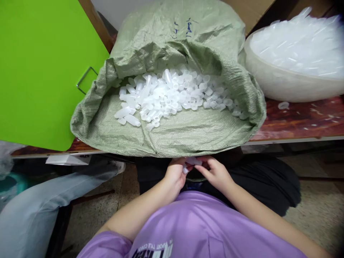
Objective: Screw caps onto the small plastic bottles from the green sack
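My left hand [175, 174] is closed around a few small translucent white plastic pieces [185, 169] just below the front edge of the sack. Close by on the right, my right hand [217, 172] pinches the end of a longer translucent plastic piece [194, 161] with thumb and fingers. That piece spans the gap between both hands, and its far end is partly hidden by my left fingers. Above them, the open green woven sack [174, 141] lies on its side with a heap of similar white tube-like pieces [166, 95] in its mouth.
A large translucent bowl [292, 86], heaped with thin white plastic pieces, stands at the right on the red-brown table [303, 123]. One loose ring-like piece [283, 105] lies near it. A bright green board [45, 71] is at the left. Another person's jeans-clad leg [51, 193] is at lower left.
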The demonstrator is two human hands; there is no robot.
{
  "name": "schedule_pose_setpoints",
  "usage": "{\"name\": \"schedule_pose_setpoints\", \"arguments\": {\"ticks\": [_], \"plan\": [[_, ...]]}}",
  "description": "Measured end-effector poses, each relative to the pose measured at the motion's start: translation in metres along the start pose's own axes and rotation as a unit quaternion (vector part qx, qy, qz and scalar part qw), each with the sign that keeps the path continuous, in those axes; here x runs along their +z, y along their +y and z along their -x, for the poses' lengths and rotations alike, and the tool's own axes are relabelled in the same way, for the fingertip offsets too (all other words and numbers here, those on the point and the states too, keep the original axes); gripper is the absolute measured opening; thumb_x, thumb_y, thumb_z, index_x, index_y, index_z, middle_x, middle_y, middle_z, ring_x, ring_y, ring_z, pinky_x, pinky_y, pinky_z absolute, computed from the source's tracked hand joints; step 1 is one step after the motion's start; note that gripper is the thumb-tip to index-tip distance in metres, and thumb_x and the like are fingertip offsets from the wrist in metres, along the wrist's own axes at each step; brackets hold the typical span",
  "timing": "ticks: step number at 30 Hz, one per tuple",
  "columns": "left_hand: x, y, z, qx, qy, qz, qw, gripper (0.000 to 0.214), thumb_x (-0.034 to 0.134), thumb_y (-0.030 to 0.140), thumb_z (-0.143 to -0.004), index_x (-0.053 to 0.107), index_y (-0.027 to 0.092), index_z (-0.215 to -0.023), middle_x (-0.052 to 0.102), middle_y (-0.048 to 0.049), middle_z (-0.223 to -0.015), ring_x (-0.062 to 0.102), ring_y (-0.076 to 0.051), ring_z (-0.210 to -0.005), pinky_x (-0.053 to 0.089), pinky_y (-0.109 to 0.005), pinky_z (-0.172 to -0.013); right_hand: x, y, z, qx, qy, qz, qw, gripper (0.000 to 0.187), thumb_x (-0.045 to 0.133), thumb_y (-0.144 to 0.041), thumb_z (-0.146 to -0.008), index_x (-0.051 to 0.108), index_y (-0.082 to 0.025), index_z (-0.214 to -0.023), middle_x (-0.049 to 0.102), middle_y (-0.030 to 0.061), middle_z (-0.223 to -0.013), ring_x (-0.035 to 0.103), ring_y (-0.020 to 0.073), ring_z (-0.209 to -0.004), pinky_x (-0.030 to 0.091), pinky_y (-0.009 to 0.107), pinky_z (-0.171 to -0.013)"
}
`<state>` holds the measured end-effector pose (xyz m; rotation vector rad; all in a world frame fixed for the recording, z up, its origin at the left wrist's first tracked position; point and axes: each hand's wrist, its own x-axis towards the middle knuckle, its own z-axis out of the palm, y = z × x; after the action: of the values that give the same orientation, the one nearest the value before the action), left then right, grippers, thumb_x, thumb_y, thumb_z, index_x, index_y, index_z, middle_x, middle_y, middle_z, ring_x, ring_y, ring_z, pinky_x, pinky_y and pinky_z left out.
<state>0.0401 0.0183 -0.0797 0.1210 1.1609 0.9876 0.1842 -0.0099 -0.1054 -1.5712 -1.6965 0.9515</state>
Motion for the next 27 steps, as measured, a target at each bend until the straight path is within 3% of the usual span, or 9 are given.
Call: {"name": "schedule_pose_setpoints", "arguments": {"ticks": [2,6,10,14,16,19,22,25,27], "plan": [[0.0,0.001,0.0,0.005,0.002,-0.006,1.0,0.025,0.07,0.014,-0.06,0.059,0.016,-0.083,0.064,-0.0009,-0.068,0.06,-0.013,-0.058,0.045,-0.024,-0.054,0.001,0.001,-0.001,0.012,0.003,-0.008,1.0,0.038,0.037,-0.047,-0.088,0.061,-0.017,-0.087,0.066,0.0077,-0.074,0.063,0.0186,-0.064,0.052,0.031,-0.061],[0.0,0.002,0.003,0.013,-0.006,-0.004,1.0,0.027,0.071,0.015,-0.059,0.059,0.016,-0.084,0.064,-0.0004,-0.069,0.061,-0.014,-0.061,0.046,-0.024,-0.057,0.004,0.001,-0.002,0.014,0.01,-0.002,1.0,0.036,0.05,-0.051,-0.08,0.062,-0.018,-0.09,0.067,0.0104,-0.086,0.064,0.0229,-0.08,0.051,0.033,-0.07],[0.001,0.003,0.004,0.008,0.014,-0.013,1.0,0.027,0.069,0.013,-0.058,0.059,0.016,-0.082,0.064,0.0,-0.066,0.061,-0.014,-0.061,0.047,-0.025,-0.058,0.008,-0.001,-0.005,0.031,-0.018,0.002,0.999,0.051,0.025,-0.047,-0.091,0.059,-0.018,-0.066,0.057,0.0027,-0.05,0.055,0.0157,-0.045,0.046,0.028,-0.05],[0.001,0.006,0.003,0.015,-0.001,0.001,1.0,0.024,0.071,0.016,-0.056,0.058,0.016,-0.077,0.063,0.0008,-0.064,0.062,-0.016,-0.066,0.048,-0.027,-0.061,0.001,-0.004,-0.007,-0.007,-0.001,0.043,0.999,0.036,0.042,-0.047,-0.085,0.06,-0.017,-0.084,0.064,0.0102,-0.081,0.06,0.0223,-0.076,0.046,0.034,-0.069],[0.0,0.007,0.003,0.015,-0.022,0.002,1.0,0.023,0.072,0.018,-0.055,0.057,0.015,-0.072,0.063,0.0005,-0.064,0.062,-0.016,-0.065,0.048,-0.027,-0.059,-0.005,-0.006,-0.006,-0.04,-0.015,0.059,0.997,0.029,0.05,-0.045,-0.08,0.06,-0.018,-0.082,0.062,0.0095,-0.083,0.056,0.0223,-0.081,0.044,0.034,-0.072],[0.0,0.007,0.005,0.004,-0.04,-0.019,0.999,0.021,0.072,0.017,-0.054,0.057,0.015,-0.068,0.063,0.0006,-0.063,0.059,-0.013,-0.057,0.046,-0.025,-0.055,-0.006,-0.006,-0.003,-0.058,-0.056,0.055,0.995,0.033,0.048,-0.046,-0.081,0.052,-0.019,-0.06,0.052,0.002,-0.061,0.05,0.0149,-0.06,0.041,0.027,-0.059],[0.001,0.007,0.006,-0.013,-0.046,-0.038,0.998,0.019,0.07,0.017,-0.055,0.057,0.014,-0.068,0.063,-0.0003,-0.063,0.059,-0.014,-0.058,0.045,-0.026,-0.055,0.004,-0.003,-0.002,-0.035,-0.071,0.047,0.996,0.043,0.037,-0.047,-0.085,0.045,-0.02,-0.054,0.044,-0.0013,-0.052,0.043,0.0113,-0.05,0.037,0.023,-0.049],[0.001,0.009,0.003,-0.017,-0.036,-0.052,0.998,0.016,0.068,0.016,-0.056,0.057,0.014,-0.067,0.063,-0.0013,-0.063,0.059,-0.014,-0.06,0.046,-0.027,-0.059,0.011,-0.003,-0.005,-0.001,-0.081,0.054,0.995,0.045,0.03,-0.044,-0.089,0.052,-0.018,-0.06,0.05,-0.0002,-0.055,0.048,0.0118,-0.052,0.039,0.022,-0.05],[0.001,0.012,-0.001,-0.006,-0.021,-0.058,0.998,0.014,0.065,0.013,-0.057,0.056,0.015,-0.068,0.062,-0.0001,-0.063,0.059,-0.013,-0.061,0.046,-0.027,-0.063,0.004,-0.008,-0.007,0.019,-0.08,0.073,0.994,0.034,0.04,-0.043,-0.086,0.059,-0.016,-0.077,0.059,0.0027,-0.067,0.054,0.0143,-0.059,0.041,0.024,-0.054]]}}
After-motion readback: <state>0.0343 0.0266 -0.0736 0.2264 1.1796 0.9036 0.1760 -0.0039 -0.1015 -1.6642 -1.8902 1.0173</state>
